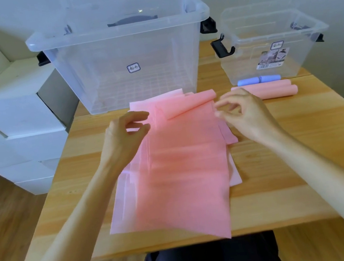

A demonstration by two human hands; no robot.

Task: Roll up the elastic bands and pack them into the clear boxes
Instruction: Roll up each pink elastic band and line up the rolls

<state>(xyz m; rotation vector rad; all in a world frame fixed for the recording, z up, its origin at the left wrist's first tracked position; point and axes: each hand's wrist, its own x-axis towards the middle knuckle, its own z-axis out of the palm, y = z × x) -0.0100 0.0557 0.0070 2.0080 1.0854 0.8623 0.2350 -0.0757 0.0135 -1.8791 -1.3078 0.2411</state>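
A pink band point(172, 164) lies flat on the table point(283, 157), far end curled. Both hands, left point(126, 133) and right point(240, 110), hover loosely curled, gripping nothing. Roll evenly, edges aligned, toward yourself.

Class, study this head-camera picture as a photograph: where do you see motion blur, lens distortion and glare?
Head view: the pink band is smeared by motion blur in its middle and near part; the left hand and right hand are slightly soft. The wide-angle lens bows the wooden table edges and splays the forearms. A small glare spot sits near the large clear box rim; lighting is soft, shadows faint.
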